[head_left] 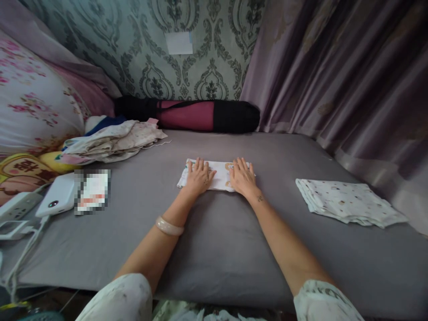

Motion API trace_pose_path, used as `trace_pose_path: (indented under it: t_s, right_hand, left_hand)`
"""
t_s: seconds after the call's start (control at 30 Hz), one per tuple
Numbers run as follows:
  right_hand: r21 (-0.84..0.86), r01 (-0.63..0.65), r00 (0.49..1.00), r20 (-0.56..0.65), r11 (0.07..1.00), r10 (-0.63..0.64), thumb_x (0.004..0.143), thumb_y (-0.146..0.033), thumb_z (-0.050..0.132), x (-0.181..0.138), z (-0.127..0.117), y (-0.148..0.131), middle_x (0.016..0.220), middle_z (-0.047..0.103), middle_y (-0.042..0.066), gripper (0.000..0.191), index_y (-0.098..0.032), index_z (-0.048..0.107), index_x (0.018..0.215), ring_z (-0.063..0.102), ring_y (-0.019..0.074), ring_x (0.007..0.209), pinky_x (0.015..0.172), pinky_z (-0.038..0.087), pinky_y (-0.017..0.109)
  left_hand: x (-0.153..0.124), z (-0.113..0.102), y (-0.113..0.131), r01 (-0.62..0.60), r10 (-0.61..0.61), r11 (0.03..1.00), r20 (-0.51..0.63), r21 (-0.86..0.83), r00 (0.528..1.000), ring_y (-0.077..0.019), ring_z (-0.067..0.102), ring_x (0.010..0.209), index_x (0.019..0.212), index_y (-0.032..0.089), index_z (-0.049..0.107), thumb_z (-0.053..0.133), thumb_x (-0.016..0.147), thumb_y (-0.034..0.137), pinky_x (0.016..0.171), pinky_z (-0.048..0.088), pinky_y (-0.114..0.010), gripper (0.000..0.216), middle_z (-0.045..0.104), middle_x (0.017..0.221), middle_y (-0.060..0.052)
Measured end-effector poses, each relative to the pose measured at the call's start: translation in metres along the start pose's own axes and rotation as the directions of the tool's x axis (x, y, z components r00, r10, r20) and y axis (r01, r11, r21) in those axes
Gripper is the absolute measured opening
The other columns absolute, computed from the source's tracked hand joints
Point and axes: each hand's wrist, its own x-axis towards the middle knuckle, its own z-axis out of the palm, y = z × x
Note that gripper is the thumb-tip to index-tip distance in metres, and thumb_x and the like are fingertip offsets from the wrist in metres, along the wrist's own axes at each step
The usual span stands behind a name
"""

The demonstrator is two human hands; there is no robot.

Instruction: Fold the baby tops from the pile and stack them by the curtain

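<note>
A small folded white cloth with a coloured print lies flat on the grey bed sheet, straight ahead of me. My left hand rests palm down on its left part, fingers stretched out and pointing away. On its right part lies my right hand, also flat with the fingers spread. Between the two hands the cloth's white middle shows; the hands cover much of the print. Further right is another folded cloth, white with small dark specks, apart from both hands.
At the left sit crumpled clothes, a white power bank with cables, a power strip and a blurred-out flat item. A black and maroon roll bag lies along the wall. Curtains hang at the right.
</note>
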Motion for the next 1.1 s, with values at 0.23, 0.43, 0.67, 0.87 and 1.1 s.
trace_pose_path:
  t_s: [0.23,0.43,0.67,0.87,1.1]
  right_hand:
    - [0.055,0.137,0.989,0.046,0.989,-0.14,0.097,-0.028,0.027,-0.012,0.007,-0.021,0.152,0.034,0.015,0.053,-0.007,0.041,0.143,0.023,0.0255,0.143,0.117,0.008,0.045]
    - [0.06,0.121,0.988,0.084,0.991,-0.126,0.096,-0.029,0.026,-0.012,0.009,-0.02,0.153,0.032,0.015,0.055,-0.005,0.038,0.144,0.025,0.0269,0.142,0.118,0.007,0.046]
    - [0.093,0.03,0.992,0.12,0.995,-0.041,0.098,-0.031,0.02,0.002,-0.002,-0.003,0.155,0.03,0.013,0.056,-0.007,0.034,0.147,0.021,0.024,0.144,0.117,0.012,0.044]
    - [0.012,-0.106,0.986,0.128,0.994,0.103,0.098,-0.034,0.019,0.009,0.006,0.024,0.155,0.027,0.016,0.059,-0.003,0.032,0.146,0.019,0.0259,0.145,0.117,0.011,0.048]
    - [0.012,-0.128,0.973,0.193,0.992,0.123,0.098,-0.035,0.019,0.009,0.014,0.029,0.155,0.028,0.016,0.059,-0.004,0.033,0.147,0.019,0.0264,0.144,0.116,0.012,0.049]
  left_hand:
    - [-0.009,0.003,0.023,-0.074,0.078,0.997,0.101,-0.037,0.992,-0.0297,0.022,0.144,0.145,0.005,0.036,0.015,0.1,0.045,0.117,0.014,-0.05,0.064,0.031,0.153,-0.018]
    - [-0.007,0.005,0.022,-0.055,0.06,0.997,0.103,-0.055,0.993,-0.0307,0.024,0.143,0.146,0.006,0.035,0.016,0.099,0.046,0.116,0.015,-0.051,0.064,0.031,0.154,-0.017]
    - [0.003,-0.004,0.007,0.012,-0.009,0.997,0.049,-0.075,0.999,-0.0267,0.023,0.144,0.146,0.009,0.035,0.013,0.099,0.045,0.117,0.013,-0.05,0.063,0.032,0.154,-0.014]
    - [0.013,0.008,-0.026,0.161,-0.154,0.984,0.088,-0.079,0.984,-0.0283,0.02,0.145,0.146,0.01,0.035,0.013,0.098,0.045,0.116,0.016,-0.051,0.064,0.031,0.154,-0.015]
    - [0.014,0.014,-0.032,0.173,-0.155,0.979,0.163,-0.106,0.974,-0.0295,0.021,0.145,0.145,0.008,0.035,0.012,0.097,0.048,0.115,0.019,-0.053,0.066,0.03,0.154,-0.017]
